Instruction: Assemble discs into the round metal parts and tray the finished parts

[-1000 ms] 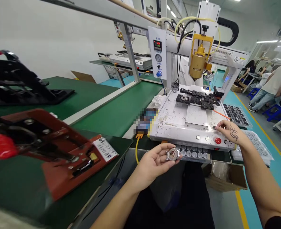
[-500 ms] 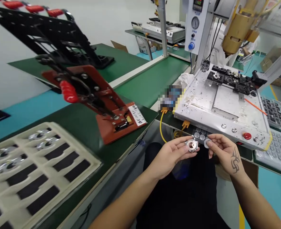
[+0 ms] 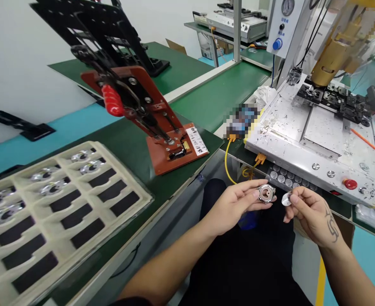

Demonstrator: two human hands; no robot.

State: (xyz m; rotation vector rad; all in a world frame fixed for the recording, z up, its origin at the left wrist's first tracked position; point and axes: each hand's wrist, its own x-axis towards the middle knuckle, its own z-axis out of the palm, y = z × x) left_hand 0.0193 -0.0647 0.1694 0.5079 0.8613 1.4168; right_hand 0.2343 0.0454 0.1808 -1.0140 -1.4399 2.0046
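Observation:
Between the thumb and fingers of my left hand (image 3: 234, 204) is a silver watch case (image 3: 266, 194). It is held up facing me, and a copper-coloured inside shows through its round opening. My right hand (image 3: 310, 212) pinches a small round silvery disc (image 3: 286, 199) by its edge. A short gap separates the disc from the watch case. Just beyond my hands, a sheet of similar round discs (image 3: 288, 182) lies at the table edge, partly under the machine's front.
At left, a cream tray (image 3: 126, 165) holds several shiny metal cases in its slots. A red-brown toggle press (image 3: 162, 153) with a red handle (image 3: 112, 100) stands behind it. On the right is a white machine (image 3: 283, 136) with a gold head (image 3: 329, 61) and red button (image 3: 350, 183). A yellow cable (image 3: 227, 163) hangs nearby.
My view has turned left, so the scene sits further right. The disc in my right hand has tilted and now stands slightly farther from the watch case. Both holds are kept.

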